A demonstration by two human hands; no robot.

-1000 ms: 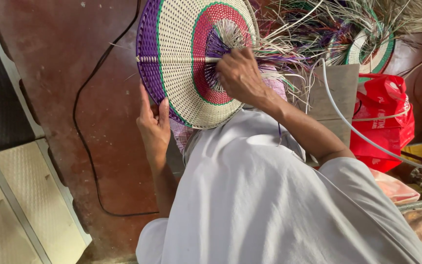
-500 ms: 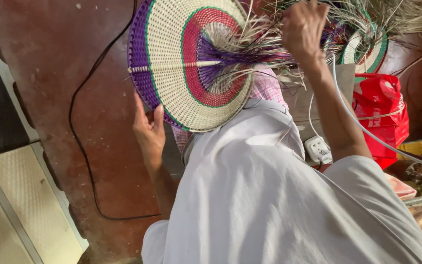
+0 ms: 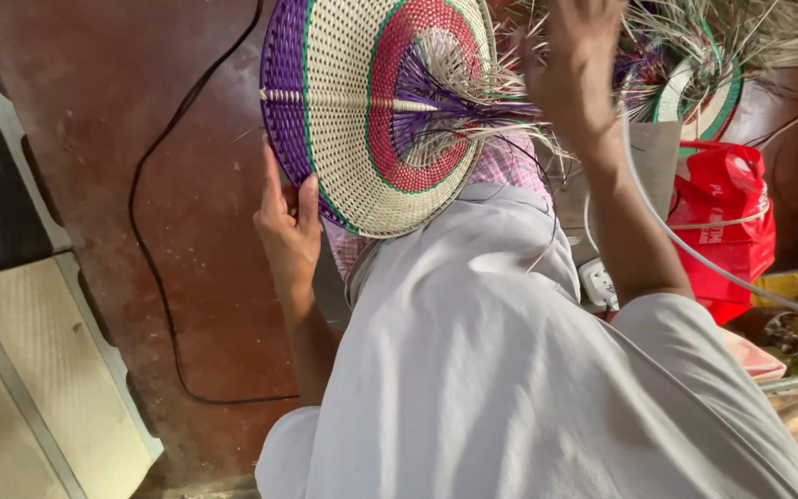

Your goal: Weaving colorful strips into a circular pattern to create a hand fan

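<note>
On the person's lap, a woven fan (image 3: 362, 111), rim bands finished, centre strands (image 3: 473, 106) still loose; left hand (image 3: 290, 231) grip pinches its edge, right hand (image 3: 576, 69) grip spread.

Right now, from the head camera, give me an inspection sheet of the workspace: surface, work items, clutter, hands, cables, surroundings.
Surface: reddish-brown floor, scuffed.
Work items: round woven fan in purple, cream, green and red bands, with loose strands trailing from its centre.
Clutter: second woven piece among loose fibres; red plastic bag.
Hands: left hand grips the fan's lower edge; right hand is raised and blurred among the strands, grip unclear.
Cables: black cable loops over the floor; white cable runs past a white plug.
Surroundings: pale woven panels at left.
</note>
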